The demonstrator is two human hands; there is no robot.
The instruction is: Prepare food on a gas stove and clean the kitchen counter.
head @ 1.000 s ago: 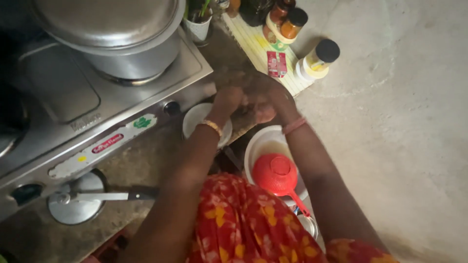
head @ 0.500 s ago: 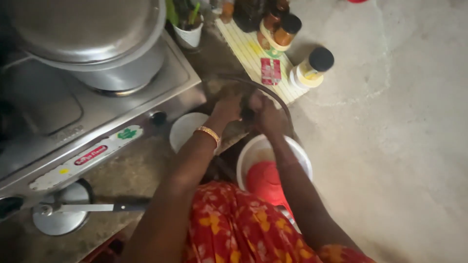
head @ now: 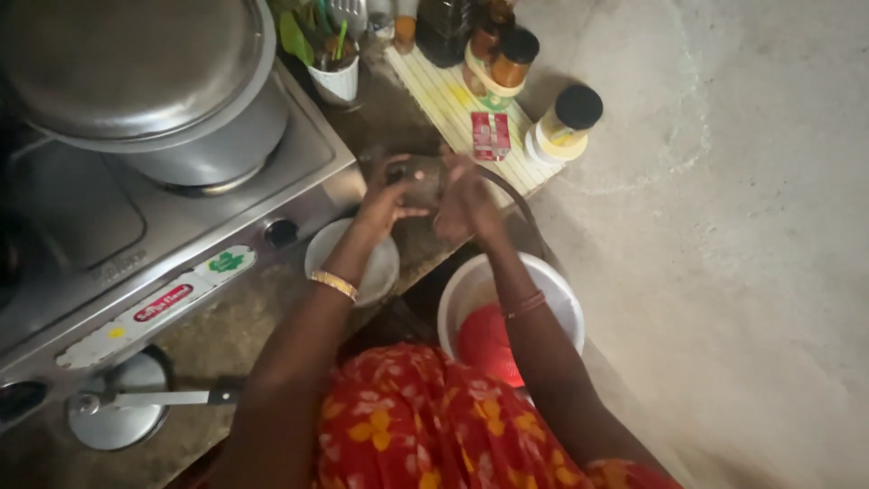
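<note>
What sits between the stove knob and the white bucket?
In the head view, a small white bowl sits between the stove knob and the white bucket; the left forearm crosses over the bowl's rim.

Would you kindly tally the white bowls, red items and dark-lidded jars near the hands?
White bowls: 2, small bowl and large bowl
Red items: 2, scoop and small packet
Dark-lidded jars: 2
Total: 6
</note>
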